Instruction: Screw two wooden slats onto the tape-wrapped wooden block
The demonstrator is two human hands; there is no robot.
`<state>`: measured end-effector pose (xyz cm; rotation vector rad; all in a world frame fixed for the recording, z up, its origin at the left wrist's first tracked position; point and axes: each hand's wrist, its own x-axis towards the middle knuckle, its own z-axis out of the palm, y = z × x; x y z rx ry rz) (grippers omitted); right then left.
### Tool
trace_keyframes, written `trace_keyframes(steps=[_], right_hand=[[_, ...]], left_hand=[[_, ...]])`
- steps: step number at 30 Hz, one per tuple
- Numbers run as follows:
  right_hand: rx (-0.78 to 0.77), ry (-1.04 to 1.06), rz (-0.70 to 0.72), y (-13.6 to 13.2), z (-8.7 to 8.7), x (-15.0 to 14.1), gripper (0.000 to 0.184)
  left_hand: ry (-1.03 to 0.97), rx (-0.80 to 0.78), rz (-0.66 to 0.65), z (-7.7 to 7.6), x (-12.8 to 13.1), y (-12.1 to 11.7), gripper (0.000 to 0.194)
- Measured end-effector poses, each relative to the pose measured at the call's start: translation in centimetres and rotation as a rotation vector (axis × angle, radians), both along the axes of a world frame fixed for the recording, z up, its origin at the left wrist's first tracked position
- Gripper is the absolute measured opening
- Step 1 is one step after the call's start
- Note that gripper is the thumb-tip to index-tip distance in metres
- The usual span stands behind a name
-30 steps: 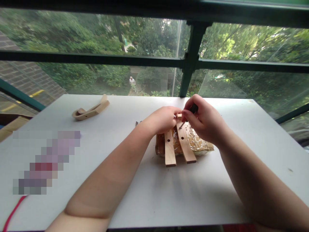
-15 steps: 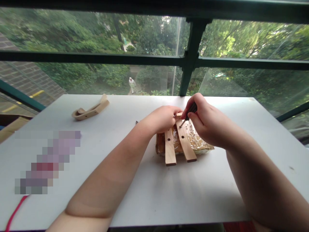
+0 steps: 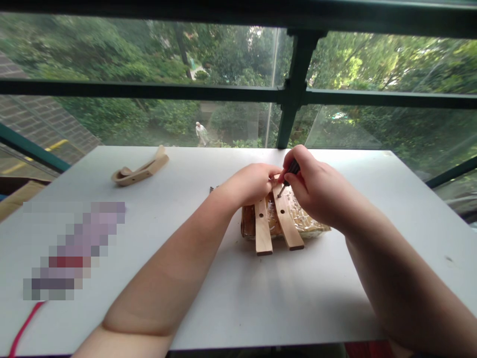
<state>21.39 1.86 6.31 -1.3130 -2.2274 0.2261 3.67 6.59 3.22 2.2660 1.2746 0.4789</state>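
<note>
My right hand [image 3: 311,186] is wrapped round the dark handle of a screwdriver [image 3: 292,168]. Its thin metal shaft slants down to the upper hole in the right-hand wooden strip [image 3: 288,226]. My left hand [image 3: 255,181] is closed at the far end of the wooden piece, its fingertips partly hidden. A second wooden strip [image 3: 263,233] lies to the left, with a dark hole in its middle. Both strips rest across a brown block wrapped in clear tape [image 3: 309,221], and their near ends stick out over its edge. How the strips join at the far end is covered by my fingers.
A curved wooden piece with holes [image 3: 141,171] lies at the table's back left. Small metal parts [image 3: 211,189] show beside my left wrist. A blurred-out object with a red cord [image 3: 23,325] is on the left of the white table [image 3: 290,308]. Windows border the back.
The screwdriver's handle has tilted and turned slightly in my right hand, while its tip stays at the same hole. My left hand has hardly moved. Outside, a person has shifted left.
</note>
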Motion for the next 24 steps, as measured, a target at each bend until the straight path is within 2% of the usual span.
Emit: trace_keyframes(steps=[7,12,20,24], right_hand=[[0.03,0.028,0.031,-0.2,0.6,0.4,0.002],[0.06,0.042,0.033,-0.2,0.3,0.3,0.013],[0.087,0.071,-0.005,0.0,0.0,-0.1,0.019],[0.076,0.164,0.09,0.4,-0.7,-0.2,0.007]], left_hand=[[0.018,0.028,0.013,-0.1,0.0,0.2,0.023],[0.012,0.01,0.016,0.0,0.0,0.2,0.025],[-0.011,0.029,-0.012,-0.3,0.0,0.4,0.025],[0.023,0.074,-0.03,-0.3,0.0,0.5,0.024]])
